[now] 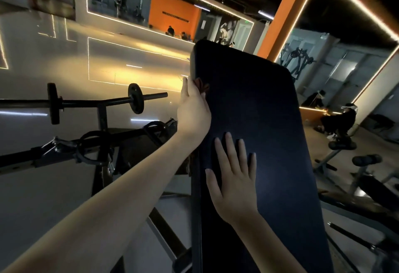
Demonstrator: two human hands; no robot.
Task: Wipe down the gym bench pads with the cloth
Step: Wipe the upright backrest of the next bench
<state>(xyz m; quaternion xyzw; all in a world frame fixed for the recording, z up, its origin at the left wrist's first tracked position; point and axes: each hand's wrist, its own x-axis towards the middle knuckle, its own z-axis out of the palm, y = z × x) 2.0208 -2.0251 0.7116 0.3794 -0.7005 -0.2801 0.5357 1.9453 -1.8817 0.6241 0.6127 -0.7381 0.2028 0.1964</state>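
Head view, dark bench pad [259, 111] tilted up, reddish cloth [200, 84] on its far left edge under the left hand [194, 111], finger curl unclear, right hand [234, 182] nearer, flat on pad, fingers spread.

A long dark bench pad [259, 121] runs from the bottom centre of the frame to the upper middle, tilted, its far end rounded at the corners; its face is smooth and blue-black, and its left side shows as a narrow strip; a reddish cloth [200, 85] lies against the pad's left edge in the upper part, mostly covered by the left hand [193, 111], which holds it there, thumb pointing up beside the pad; the right hand [233, 177] rests flat on the face lower down, near the left edge, fingers straight and spread; the two hands are apart; a pale glossy floor [43, 186] shows left of the pad.
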